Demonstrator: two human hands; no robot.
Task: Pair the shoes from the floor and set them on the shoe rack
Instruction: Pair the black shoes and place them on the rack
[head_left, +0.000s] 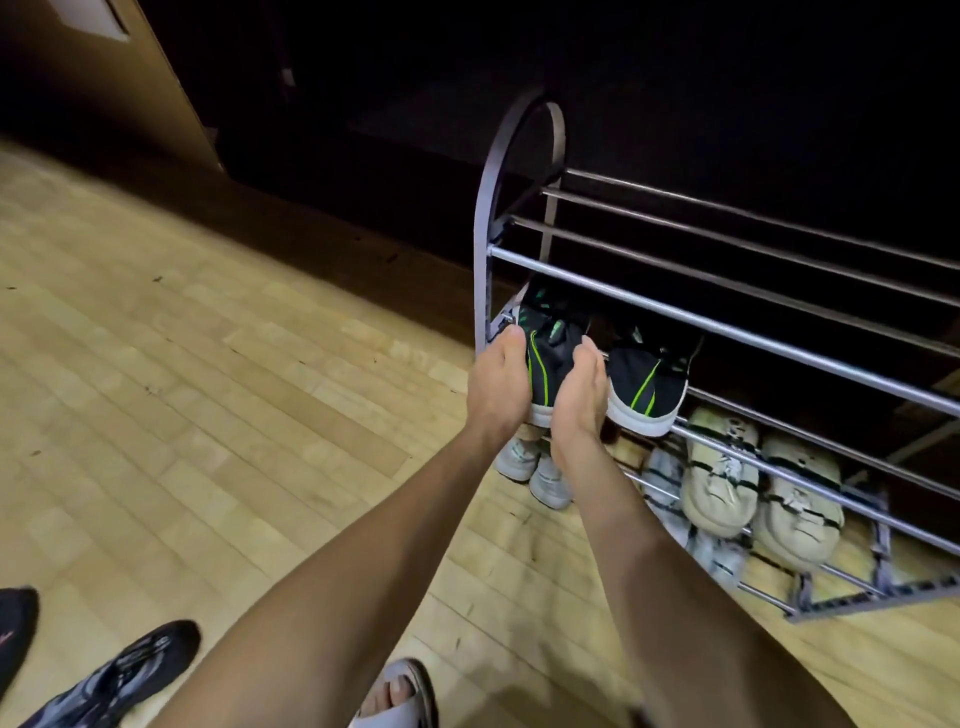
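A grey metal shoe rack (675, 312) stands at the right. On its second tier lie two black sneakers with green stripes. My left hand (501, 387) and my right hand (579, 397) hold the left black sneaker (548, 358) by its heel, one hand on each side. Its mate (649, 389) rests beside it on the bars, heel outward. A pair of beige sneakers (758, 488) sits on the tier below. A pair of pale grey sneakers (535, 462) is partly hidden under my hands.
Two black shoes (119, 675) lie on the wooden floor at the bottom left. My foot in a grey slide sandal (400, 696) is at the bottom centre. Behind the rack the room is dark. A wooden door (104, 67) stands at the upper left.
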